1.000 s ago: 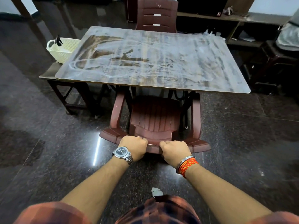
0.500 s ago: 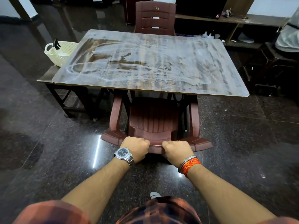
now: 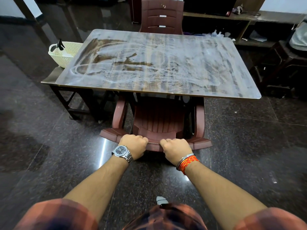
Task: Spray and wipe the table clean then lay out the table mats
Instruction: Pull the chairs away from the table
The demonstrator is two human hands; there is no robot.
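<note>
A wood-pattern table (image 3: 166,67) stands ahead, its top covered in whitish smears. A maroon plastic chair (image 3: 157,120) is tucked under its near edge. My left hand (image 3: 133,146) and my right hand (image 3: 177,149) both grip the top edge of that chair's backrest, fingers curled over it. A cream basket (image 3: 64,53) with a black spray nozzle (image 3: 59,44) poking out sits on a low bench left of the table. No table mats are visible.
A second maroon chair (image 3: 162,17) stands at the table's far side. The low dark bench (image 3: 51,77) juts out at the left. Shelving with clutter (image 3: 249,22) and a dark stool (image 3: 285,63) stand at the right. Glossy dark floor (image 3: 49,155) surrounds me.
The chair has slid a little further under the table with both hands holding its backrest. My view has moved slightly closer and tipped down.
</note>
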